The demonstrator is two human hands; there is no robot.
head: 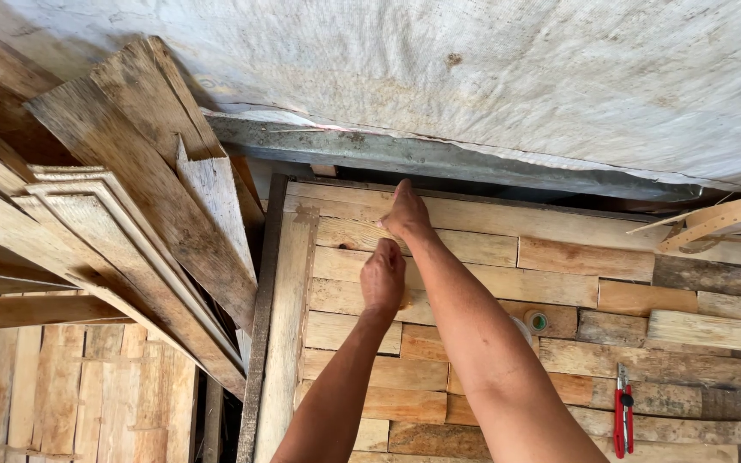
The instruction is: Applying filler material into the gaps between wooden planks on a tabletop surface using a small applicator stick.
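Though bare, both hands (383,279) (405,213) on wooden panel (559,287).

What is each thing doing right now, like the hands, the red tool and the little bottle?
Left hand: closed in a loose fist, resting on the wooden panel.
Right hand: pressed flat on a slat near the panel's top edge.
Wooden panel: lying flat, slats set side by side.
Red tool: lying on the panel, untouched.
Small bottle: lying on its side, cap on, partly hidden by the right arm.
Loose boards: stacked, leaning at the left.
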